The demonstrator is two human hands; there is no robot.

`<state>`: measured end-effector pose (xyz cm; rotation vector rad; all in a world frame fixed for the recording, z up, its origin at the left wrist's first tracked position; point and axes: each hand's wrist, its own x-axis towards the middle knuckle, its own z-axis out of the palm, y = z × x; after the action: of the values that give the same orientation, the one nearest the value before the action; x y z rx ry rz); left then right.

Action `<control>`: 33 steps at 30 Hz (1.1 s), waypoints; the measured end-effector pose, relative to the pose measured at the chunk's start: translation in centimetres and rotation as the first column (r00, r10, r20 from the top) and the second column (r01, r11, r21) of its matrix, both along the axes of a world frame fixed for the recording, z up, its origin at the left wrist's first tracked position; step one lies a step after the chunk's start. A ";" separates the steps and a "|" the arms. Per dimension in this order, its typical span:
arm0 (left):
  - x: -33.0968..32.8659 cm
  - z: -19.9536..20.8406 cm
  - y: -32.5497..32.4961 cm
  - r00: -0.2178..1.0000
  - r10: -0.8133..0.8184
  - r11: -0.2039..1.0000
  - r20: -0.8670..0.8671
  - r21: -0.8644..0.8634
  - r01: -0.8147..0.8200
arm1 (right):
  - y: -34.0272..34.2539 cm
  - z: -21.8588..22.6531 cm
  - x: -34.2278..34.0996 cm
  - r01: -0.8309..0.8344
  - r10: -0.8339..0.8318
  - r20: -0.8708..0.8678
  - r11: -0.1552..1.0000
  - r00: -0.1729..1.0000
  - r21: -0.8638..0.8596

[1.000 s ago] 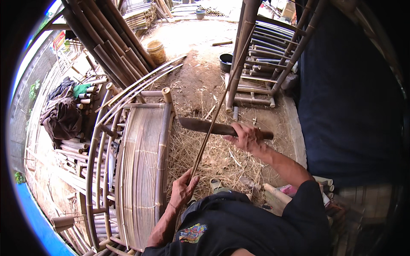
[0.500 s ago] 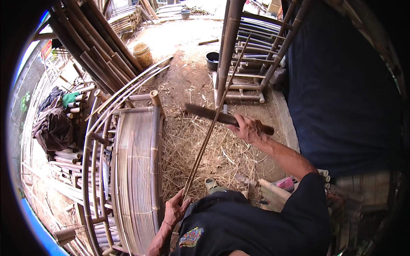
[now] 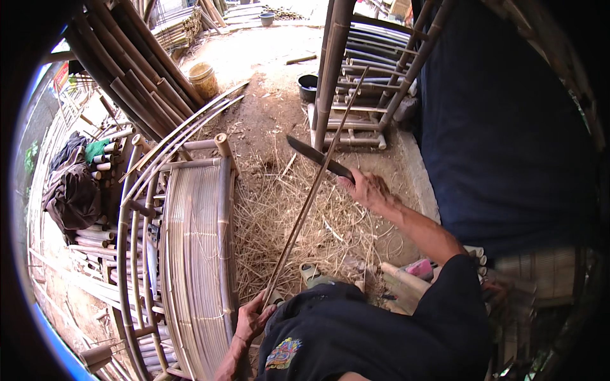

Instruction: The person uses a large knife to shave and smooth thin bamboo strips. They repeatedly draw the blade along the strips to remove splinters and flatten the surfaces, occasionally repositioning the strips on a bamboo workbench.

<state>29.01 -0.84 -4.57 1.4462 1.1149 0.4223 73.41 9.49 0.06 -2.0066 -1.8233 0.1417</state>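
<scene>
My left hand (image 3: 253, 315), low in the picture by my shirt, is closed on the lower end of a long thin bamboo strip (image 3: 306, 209). The strip slants up and away to the right, its far end near a bamboo frame. In my right hand (image 3: 370, 190) is a machete (image 3: 308, 150), gripped by the handle. Its dark blade crosses the strip and points to the far left; whether the edge touches the strip I cannot tell. A pale sliver (image 3: 289, 166) shows just below the blade.
Shavings (image 3: 267, 222) litter the ground ahead. A slatted bamboo bench (image 3: 197, 254) stands on my left, with long pale strips (image 3: 184, 136) lying over its far end. Beyond are a yellowish bucket (image 3: 203, 80), a black basin (image 3: 308, 87) and leaning bamboo poles (image 3: 127, 63). Dark cloth (image 3: 502, 146) hangs right.
The machete has turned, its tip now angled more up and away and its blade looking narrower. My right hand has shifted slightly, and the whole view has moved a little.
</scene>
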 end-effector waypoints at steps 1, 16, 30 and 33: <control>0.0 0.6 0.1 0.999 -0.018 0.999 -0.038 -0.033 0.017 | -0.4 -0.6 0.4 -0.097 0.077 0.160 0.988 0.984 0.124; -5.9 3.2 -5.6 0.973 0.025 0.938 0.228 -0.341 0.056 | 0.7 6.8 20.9 0.462 -0.448 0.336 0.886 0.828 0.043; -4.9 -2.8 1.4 0.959 0.014 0.995 -0.284 0.102 0.015 | 0.6 7.7 16.1 0.499 -0.361 -0.742 0.866 0.565 -0.041; 0.7 -0.3 4.4 0.996 0.089 0.969 -0.028 -0.227 -0.093 | -1.3 2.4 4.1 0.344 -0.305 -0.881 0.922 0.362 -0.178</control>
<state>29.70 3.54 -4.91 1.2023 1.2060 0.3340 77.51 8.18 2.46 -1.6467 -0.6838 0.8787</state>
